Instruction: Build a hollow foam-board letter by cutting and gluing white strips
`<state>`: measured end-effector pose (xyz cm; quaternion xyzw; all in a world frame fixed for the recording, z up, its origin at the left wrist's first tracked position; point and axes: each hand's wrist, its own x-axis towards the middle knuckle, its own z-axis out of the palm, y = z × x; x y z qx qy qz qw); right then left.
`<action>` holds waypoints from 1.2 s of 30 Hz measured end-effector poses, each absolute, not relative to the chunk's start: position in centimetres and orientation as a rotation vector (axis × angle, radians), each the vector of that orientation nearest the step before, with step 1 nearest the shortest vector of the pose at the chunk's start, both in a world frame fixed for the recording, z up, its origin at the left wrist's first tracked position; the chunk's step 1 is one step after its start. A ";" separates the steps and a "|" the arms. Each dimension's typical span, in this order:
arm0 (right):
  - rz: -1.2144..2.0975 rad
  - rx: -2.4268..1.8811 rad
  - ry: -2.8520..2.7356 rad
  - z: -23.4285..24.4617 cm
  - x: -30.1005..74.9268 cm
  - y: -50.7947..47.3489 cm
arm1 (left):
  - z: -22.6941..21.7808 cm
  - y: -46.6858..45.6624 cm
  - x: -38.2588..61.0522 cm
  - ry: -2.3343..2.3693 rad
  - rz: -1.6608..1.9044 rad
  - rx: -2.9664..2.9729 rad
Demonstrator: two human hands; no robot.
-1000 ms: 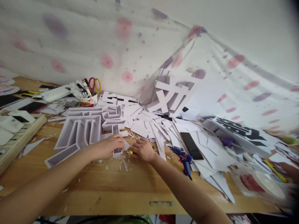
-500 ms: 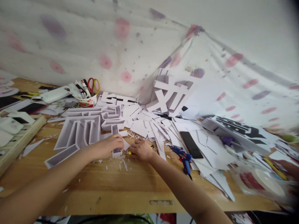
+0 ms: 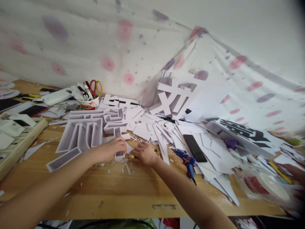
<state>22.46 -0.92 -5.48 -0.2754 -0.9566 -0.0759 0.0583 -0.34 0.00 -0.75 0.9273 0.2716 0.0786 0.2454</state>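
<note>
My left hand [image 3: 115,149] is closed over a narrow white foam-board trough [image 3: 119,156], part of a letter shape lying on the table. A small slanted white scrap [image 3: 129,149] shows between my two hands. My right hand [image 3: 144,154], its fingers curled, grips a yellow utility knife [image 3: 132,156] low against the wood; yellow bits of it show on both sides of the hand and its blade is hidden. Left of my hands lies a larger white hollow letter shape [image 3: 85,135] with upright walls. Thin white offcuts [image 3: 127,168] are strewn just in front.
A blue glue gun [image 3: 188,160] and a black phone [image 3: 195,148] lie right of my hands, among white board offcuts [image 3: 162,136]. Behind stand a white built-up character [image 3: 175,93] and a cup of pens and scissors [image 3: 89,104]. Another person's hand [image 3: 294,171] is at the right edge.
Almost nothing differs. Both hands keep their places on the trough and the knife; the view has shifted very slightly.
</note>
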 end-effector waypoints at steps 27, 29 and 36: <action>-0.160 -0.842 -3.021 -4.1 22.1 -1.4 | 0.1 -0.5 -1.2 0.774 0.272 2.544; -0.161 -0.901 -2.966 -4.2 22.5 -1.7 | 0.1 -0.5 -1.2 0.777 0.274 2.550; -0.051 -1.337 -2.692 -3.6 24.1 -2.6 | -0.3 -1.0 -1.1 0.846 0.279 2.647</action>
